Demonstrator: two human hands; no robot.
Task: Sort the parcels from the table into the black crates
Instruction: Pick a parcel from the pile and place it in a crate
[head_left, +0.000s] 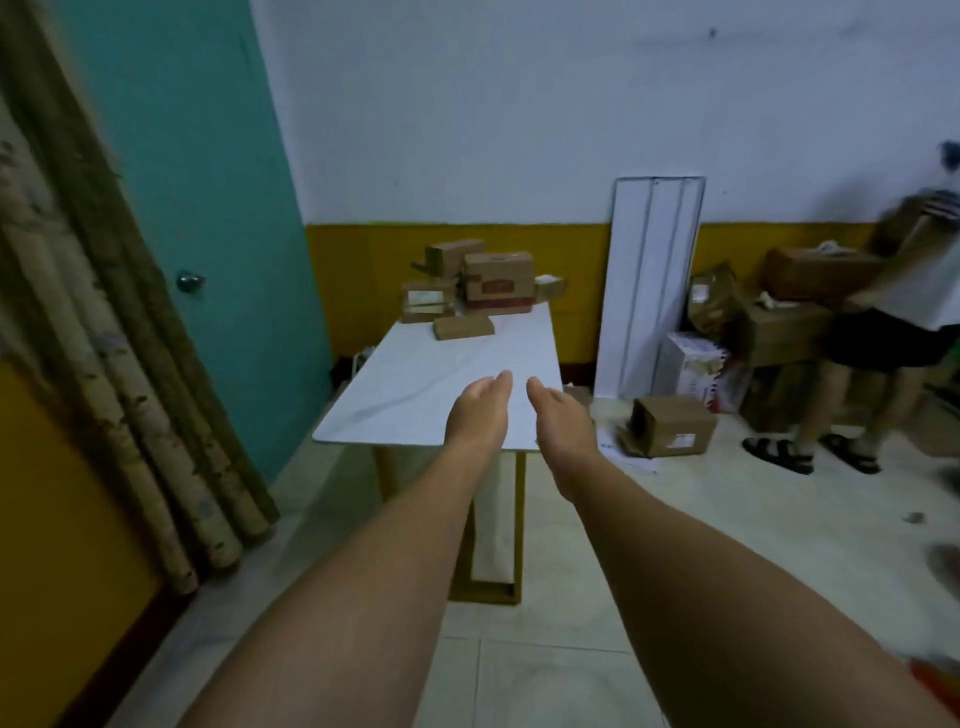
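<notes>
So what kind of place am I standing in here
Probably a back room used for handling parcels, not a proper warehouse: cardboard parcels stacked at the far end of a white table, more boxes heaped along the wall, and a house-style teal door.

Nothing legible here: the red label on the brown cardboard parcel (498, 283) at the table's far end and the white sticker on the floor carton (675, 427) blur out.

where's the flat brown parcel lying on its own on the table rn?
In the head view, the flat brown parcel lies on the white table toward its far end, just in front of the stacked parcels, well beyond both open hands.
</notes>
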